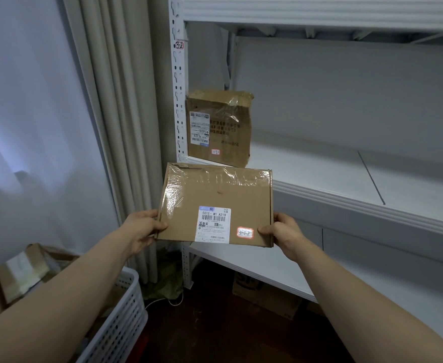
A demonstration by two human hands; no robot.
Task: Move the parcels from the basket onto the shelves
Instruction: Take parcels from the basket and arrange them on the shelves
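Note:
I hold a flat brown cardboard parcel [216,195] in front of the white shelf unit. It carries a white shipping label and a small red-edged sticker reading 3-1-2. My left hand [143,229] grips its lower left edge, thumb on top. My right hand [284,233] grips the lower right corner the same way. A second taped brown parcel [219,127] stands upright at the far left of the middle shelf [333,179]. The white perforated basket [120,323] sits at lower left with several parcels inside.
The shelf's left post [178,82] bears a tag reading 3-2. A lower shelf board [280,268] lies beneath, with a printed cardboard box [267,297] on the dark floor under it. Pale curtains [105,113] hang to the left of the rack.

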